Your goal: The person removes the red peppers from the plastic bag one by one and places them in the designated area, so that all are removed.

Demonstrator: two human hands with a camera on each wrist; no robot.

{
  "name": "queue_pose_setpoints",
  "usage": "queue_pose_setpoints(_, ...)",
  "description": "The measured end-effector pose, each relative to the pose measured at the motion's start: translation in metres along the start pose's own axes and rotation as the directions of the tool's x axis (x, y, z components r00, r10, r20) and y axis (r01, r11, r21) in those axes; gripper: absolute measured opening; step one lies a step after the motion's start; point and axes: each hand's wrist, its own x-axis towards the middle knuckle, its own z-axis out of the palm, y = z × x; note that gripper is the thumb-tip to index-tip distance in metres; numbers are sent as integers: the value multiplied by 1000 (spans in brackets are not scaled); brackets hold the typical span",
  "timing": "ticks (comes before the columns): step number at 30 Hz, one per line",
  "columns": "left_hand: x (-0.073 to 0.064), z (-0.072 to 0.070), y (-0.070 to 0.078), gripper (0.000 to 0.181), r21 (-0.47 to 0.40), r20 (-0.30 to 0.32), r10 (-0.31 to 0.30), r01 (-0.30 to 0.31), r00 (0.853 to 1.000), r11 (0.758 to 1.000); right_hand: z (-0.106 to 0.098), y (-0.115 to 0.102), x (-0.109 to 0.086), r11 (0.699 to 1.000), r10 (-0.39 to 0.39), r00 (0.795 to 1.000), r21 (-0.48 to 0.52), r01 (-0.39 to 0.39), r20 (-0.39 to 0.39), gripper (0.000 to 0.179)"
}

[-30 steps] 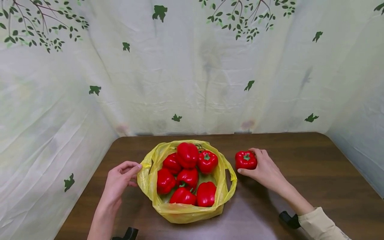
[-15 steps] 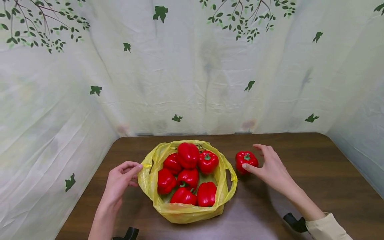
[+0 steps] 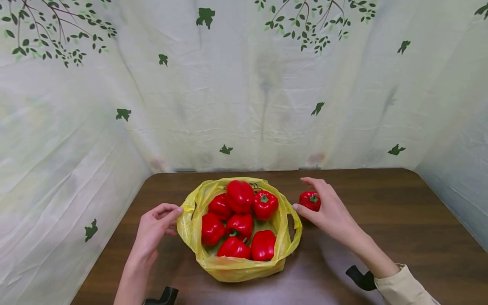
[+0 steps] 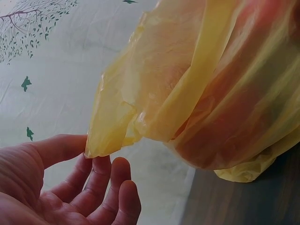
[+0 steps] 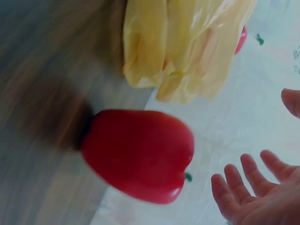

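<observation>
A yellow plastic bag (image 3: 236,273) stands wide open on the table with several red bell peppers (image 3: 234,248) inside. At its left side my left hand (image 3: 150,228) pinches the loop handle (image 4: 105,140) between thumb and fingers. One more red bell pepper (image 5: 138,154) stands on the table to the right of the bag, stem up. My right hand (image 3: 333,216) hovers with spread fingers above this pepper, overlapping it in the head view, its thumb tip near the bag's right handle. The right wrist view shows a gap between hand and pepper.
The brown wooden table (image 3: 400,220) runs back to a pale cloth backdrop (image 3: 286,127) with printed leaves and branches. A black wrist mount (image 3: 362,277) hangs below the right forearm, another black mount (image 3: 164,296) beside the left.
My right hand has come off the single pepper, shifting right, then back left and upward over it toward the bag. The pepper stays in place. My left hand keeps its pinch on the bag.
</observation>
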Motion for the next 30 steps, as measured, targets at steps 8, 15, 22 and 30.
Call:
queue_pose_setpoints(8, 0, 0, -1, 33, 2, -2, -6, 6, 1000, 1000, 16, -13, 8, 993, -120, 992, 10, 120, 45, 62)
queue_pose_setpoints(15, 2, -1, -1, 33, 0, 1, -13, 13, 1000, 1000, 32, -21, 17, 986, -158, 984, 71, 152, 77, 59)
queue_pose_setpoints(22, 2, -1, 0, 33, 6, -5, -14, 14, 1000, 1000, 48, -26, 29, 989, -125, 977, 98, 109, 172, 63)
queue_pose_setpoints(30, 0, -1, 0, 32, 8, -11, 0, 0, 1000, 1000, 63, -19, 40, 995, -98, 972, 9, 99, 212, 61)
